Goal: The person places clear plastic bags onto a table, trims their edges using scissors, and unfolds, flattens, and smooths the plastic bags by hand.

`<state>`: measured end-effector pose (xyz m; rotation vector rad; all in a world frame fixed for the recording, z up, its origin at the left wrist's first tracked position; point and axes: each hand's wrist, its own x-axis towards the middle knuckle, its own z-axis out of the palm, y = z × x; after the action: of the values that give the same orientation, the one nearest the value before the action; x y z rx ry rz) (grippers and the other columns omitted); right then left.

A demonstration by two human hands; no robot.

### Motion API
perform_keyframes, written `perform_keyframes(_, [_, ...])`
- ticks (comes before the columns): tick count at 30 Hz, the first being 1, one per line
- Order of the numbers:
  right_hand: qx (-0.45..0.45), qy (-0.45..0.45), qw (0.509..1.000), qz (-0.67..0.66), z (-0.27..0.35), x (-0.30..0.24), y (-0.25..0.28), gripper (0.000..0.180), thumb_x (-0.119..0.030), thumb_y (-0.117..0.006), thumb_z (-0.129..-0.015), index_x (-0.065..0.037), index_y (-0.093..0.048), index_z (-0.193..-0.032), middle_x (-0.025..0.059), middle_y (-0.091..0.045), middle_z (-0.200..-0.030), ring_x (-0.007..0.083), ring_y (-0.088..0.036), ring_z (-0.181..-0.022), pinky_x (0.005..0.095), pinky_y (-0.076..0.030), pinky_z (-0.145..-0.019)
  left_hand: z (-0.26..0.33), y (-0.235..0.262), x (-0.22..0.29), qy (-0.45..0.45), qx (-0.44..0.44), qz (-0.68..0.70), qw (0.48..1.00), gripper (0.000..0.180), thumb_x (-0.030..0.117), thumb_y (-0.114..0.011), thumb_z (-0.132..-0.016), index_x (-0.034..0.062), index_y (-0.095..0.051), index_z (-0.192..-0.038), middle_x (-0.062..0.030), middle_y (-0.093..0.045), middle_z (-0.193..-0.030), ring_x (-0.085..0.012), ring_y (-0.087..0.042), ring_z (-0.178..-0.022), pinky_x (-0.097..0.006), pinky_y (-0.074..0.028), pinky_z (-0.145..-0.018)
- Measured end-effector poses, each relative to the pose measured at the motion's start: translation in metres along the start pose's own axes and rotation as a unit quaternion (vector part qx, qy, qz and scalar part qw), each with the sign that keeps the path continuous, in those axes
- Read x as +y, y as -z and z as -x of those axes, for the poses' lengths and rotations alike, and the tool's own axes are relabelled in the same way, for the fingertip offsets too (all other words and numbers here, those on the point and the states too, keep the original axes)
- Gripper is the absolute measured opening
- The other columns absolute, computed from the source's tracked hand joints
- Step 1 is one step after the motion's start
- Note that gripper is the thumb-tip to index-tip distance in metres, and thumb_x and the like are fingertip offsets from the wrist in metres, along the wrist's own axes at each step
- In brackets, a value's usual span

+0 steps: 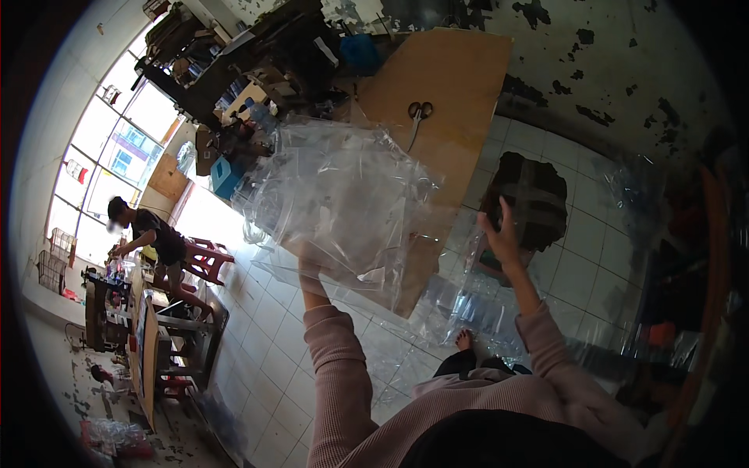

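Note:
A heap of clear plastic bags or sheets (335, 187) covers the near left part of a brown wooden table (452, 70). My left hand (308, 261) is at the heap's near edge; the plastic and blur hide its fingers, so its grip does not show. Off the table's right side, my right hand (503, 238) is raised with thumb and fingers apart, holding nothing. Behind it on the tiled floor is a dark brown bundle (530, 195) with a paler band across it. Scissors with dark handles (420, 113) lie on the table beyond the heap.
Loose clear plastic (460, 304) is spread over the floor by my bare foot (464, 339). Boxes, a blue container (225, 178) and dark equipment crowd the far left. Another person (152, 238) works at a bench by the window, near a red stool (207, 257).

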<state>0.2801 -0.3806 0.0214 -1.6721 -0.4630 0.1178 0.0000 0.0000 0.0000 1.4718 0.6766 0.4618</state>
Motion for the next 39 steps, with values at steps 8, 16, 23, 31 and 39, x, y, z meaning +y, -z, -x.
perform_keyframes(8, [-0.136,-0.386,0.877,-0.253,0.077,-0.052,-0.022,0.099,-0.026,-0.073,-0.068,-0.017,-0.004,-0.139,0.0158,-0.038,-0.122,0.0256,-0.045,-0.104,0.0400,-0.044,-0.075,-0.026,0.023,0.054,0.083,-0.036,-0.031,0.995,0.047,0.033,-0.057,-0.079,0.0122,-0.047,-0.121,-0.0154,-0.050,-0.119,-0.0239,-0.044,-0.116,-0.037,-0.034,-0.097])
perform_keyframes(16, [0.045,-0.301,0.887,-0.347,0.104,-0.065,0.044,0.077,0.001,-0.055,-0.069,-0.018,-0.021,-0.135,0.0094,-0.054,-0.096,0.0153,-0.053,-0.075,0.0291,-0.042,-0.061,0.018,0.055,0.079,0.239,0.067,0.036,0.968,0.042,0.026,-0.049,-0.085,0.0128,-0.043,-0.125,-0.0142,-0.049,-0.118,-0.0223,-0.043,-0.115,-0.039,-0.036,-0.095])
perform_keyframes(23, [0.042,-0.267,0.901,-0.338,0.088,-0.098,0.148,0.077,0.003,-0.052,-0.066,-0.014,-0.022,-0.135,0.0150,-0.048,-0.106,0.0189,-0.055,-0.081,0.0301,-0.050,-0.065,0.103,-0.060,0.033,-0.097,0.660,-0.027,0.744,0.038,0.019,-0.045,-0.088,-0.0034,-0.035,-0.118,-0.0219,-0.052,-0.109,-0.0332,-0.056,-0.094,-0.039,-0.047,-0.081])
perform_keyframes(31, [0.085,-0.072,0.977,-0.180,0.084,-0.092,0.251,0.081,0.002,-0.053,-0.065,-0.015,-0.021,-0.138,0.0108,-0.052,-0.100,0.0153,-0.050,-0.092,0.0265,-0.047,-0.067,0.164,-0.260,0.074,-0.296,0.379,-0.607,0.633,0.068,0.030,-0.069,-0.073,0.0229,-0.036,-0.131,-0.0215,-0.007,-0.142,-0.0403,-0.006,-0.133,-0.060,-0.019,-0.100])
perform_keyframes(39, [0.068,0.100,0.977,0.174,0.071,-0.074,0.278,0.078,0.005,-0.052,-0.061,-0.012,-0.032,-0.134,0.0059,-0.052,-0.086,0.0121,-0.045,-0.066,0.0249,-0.040,-0.063,0.105,-0.221,0.111,-0.190,0.323,-0.627,0.684,0.071,0.016,-0.072,-0.068,0.0290,-0.038,-0.128,-0.0224,-0.003,-0.142,-0.0437,-0.006,-0.131,-0.065,-0.021,-0.097])
